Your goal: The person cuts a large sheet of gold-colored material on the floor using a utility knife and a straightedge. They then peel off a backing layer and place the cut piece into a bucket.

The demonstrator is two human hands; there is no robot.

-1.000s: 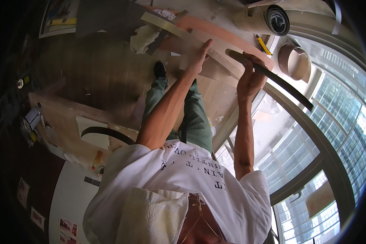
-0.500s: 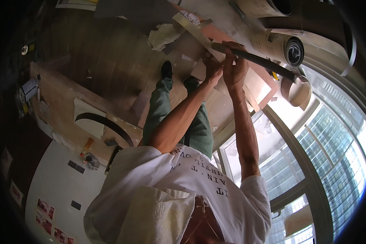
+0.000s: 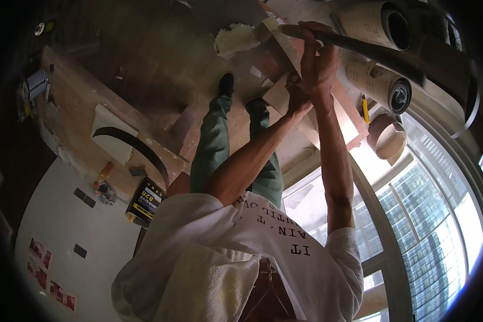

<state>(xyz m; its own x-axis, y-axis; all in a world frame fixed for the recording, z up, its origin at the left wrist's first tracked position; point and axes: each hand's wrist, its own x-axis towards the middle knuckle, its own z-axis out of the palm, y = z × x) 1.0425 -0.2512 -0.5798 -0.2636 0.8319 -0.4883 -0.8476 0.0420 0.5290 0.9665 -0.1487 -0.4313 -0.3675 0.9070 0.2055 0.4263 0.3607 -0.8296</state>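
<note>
My right hand (image 3: 321, 64) is closed around a long, dark, curved strip (image 3: 354, 44), near its left end. The strip's far end runs off to the right past the paper rolls. Just below and to the left, my left hand (image 3: 299, 96) is curled shut beside the lower end of a pale, narrow straight strip (image 3: 283, 45). What its fingers hold is hidden. Beneath both hands lies a pinkish-brown wooden panel (image 3: 354, 134).
Two rolls of printed-backed paper (image 3: 378, 88) and a coiled tan band (image 3: 386, 137) sit to the right, near a yellow utility knife (image 3: 365, 109). A crumpled pale sheet (image 3: 236, 40) lies ahead. Leftward, a wooden bench (image 3: 75, 86) carries another dark curved strip (image 3: 137, 147) and a black-and-yellow box (image 3: 146, 201).
My right hand has moved up and farther from my left hand, lifting the dark strip with it. The view has shifted, bringing the black-and-yellow box into sight.
</note>
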